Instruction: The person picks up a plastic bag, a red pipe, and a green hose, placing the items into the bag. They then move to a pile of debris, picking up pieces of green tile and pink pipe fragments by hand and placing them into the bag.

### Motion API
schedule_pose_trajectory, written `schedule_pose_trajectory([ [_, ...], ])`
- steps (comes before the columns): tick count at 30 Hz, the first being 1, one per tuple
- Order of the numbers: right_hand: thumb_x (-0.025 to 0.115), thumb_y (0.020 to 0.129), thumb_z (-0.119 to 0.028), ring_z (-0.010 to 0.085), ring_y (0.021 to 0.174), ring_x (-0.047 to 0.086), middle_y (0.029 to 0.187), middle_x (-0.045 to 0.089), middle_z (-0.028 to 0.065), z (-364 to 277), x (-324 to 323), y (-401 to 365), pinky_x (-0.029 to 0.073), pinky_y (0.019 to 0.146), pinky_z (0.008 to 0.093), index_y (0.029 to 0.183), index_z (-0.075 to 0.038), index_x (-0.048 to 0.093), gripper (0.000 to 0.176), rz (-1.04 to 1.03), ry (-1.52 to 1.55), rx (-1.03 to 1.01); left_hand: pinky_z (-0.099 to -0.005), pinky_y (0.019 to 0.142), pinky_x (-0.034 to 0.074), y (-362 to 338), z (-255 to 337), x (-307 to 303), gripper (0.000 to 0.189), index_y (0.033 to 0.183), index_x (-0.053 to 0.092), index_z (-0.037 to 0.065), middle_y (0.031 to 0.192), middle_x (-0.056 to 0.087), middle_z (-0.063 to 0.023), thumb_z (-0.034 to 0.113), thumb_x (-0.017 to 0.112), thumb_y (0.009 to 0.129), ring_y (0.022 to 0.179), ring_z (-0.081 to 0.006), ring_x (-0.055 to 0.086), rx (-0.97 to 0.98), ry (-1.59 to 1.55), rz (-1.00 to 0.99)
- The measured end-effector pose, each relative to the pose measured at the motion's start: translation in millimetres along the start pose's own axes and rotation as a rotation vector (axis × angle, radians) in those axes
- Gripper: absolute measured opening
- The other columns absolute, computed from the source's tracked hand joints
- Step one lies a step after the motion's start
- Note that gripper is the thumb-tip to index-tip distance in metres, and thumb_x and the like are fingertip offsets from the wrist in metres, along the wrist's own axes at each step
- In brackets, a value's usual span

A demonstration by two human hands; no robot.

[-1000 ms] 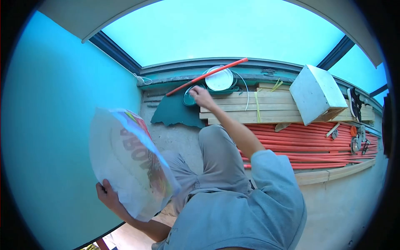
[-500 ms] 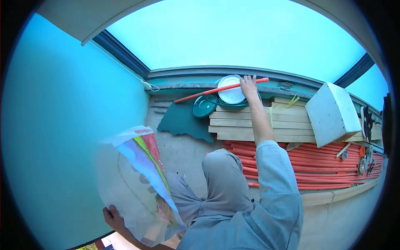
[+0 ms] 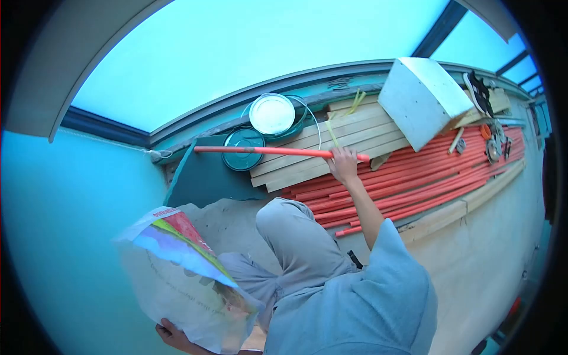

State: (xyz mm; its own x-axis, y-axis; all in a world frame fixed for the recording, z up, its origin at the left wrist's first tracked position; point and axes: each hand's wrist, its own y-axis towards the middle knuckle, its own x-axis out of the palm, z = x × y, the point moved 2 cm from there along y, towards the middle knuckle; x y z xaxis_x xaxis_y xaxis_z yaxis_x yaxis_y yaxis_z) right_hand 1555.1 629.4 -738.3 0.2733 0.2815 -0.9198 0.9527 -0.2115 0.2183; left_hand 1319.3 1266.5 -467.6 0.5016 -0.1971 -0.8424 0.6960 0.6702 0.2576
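Observation:
My right hand is closed around a red pipe near its right end. The pipe lies nearly level in view, its left part passing over a dark green lid and a dark green sheet. Under my forearm is a stack of similar red pipes on the floor. At the lower left, my left hand grips the lower edge of a large printed plastic sack; part of that hand is hidden behind it. What the sack contains cannot be seen.
Wooden planks lie beyond the red pipes, with a white box on their right part. A white-lidded bucket stands by the window ledge. Shoes and small tools are at the right. A wall rises on the left.
My right hand has drawn the red pipe away from the white-lidded bucket, nearer to me and toward the pipe stack. The view has turned right. The sack stays in my left hand.

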Motion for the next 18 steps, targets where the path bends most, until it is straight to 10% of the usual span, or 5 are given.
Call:
schedule_pose_trajectory([
  [5,0.07,0.078,-0.045,0.0299,0.064,0.058,0.064,0.058,0.0081,18,-12,-95,0.04,0.06,0.0432,0.077,-0.01,0.062,0.036,-0.076,0.114,0.232,-0.0328,0.071,0.045,1,57,28,0.04,0.098,0.054,-0.007,0.085,0.056,-0.0144,0.033,0.054,0.097,0.076,-0.0219,0.05,0.033,-0.184,0.017],
  [11,0.061,0.089,-0.046,0.0098,0.045,0.041,0.052,0.043,-0.0027,-8,-13,-121,0.029,0.044,0.0277,0.067,-0.012,0.048,0.042,-0.831,0.962,0.633,-0.0287,0.067,0.042,7,68,38,0.035,0.095,0.054,-0.005,0.079,0.054,-0.0083,0.03,0.054,0.098,0.071,-0.0162,0.047,0.01,-0.229,-0.106],
  [18,0.047,0.094,-0.056,0.005,0.039,0.026,0.049,0.03,-0.0054,-34,-28,-106,0.02,0.037,0.0223,0.064,-0.011,0.044,0.054,-0.801,1.571,0.628,-0.0274,0.066,0.041,4,53,51,0.031,0.095,0.055,-0.004,0.078,0.054,-0.005,0.027,0.055,0.097,0.071,-0.0137,0.046,0.032,-0.334,-0.092],
])
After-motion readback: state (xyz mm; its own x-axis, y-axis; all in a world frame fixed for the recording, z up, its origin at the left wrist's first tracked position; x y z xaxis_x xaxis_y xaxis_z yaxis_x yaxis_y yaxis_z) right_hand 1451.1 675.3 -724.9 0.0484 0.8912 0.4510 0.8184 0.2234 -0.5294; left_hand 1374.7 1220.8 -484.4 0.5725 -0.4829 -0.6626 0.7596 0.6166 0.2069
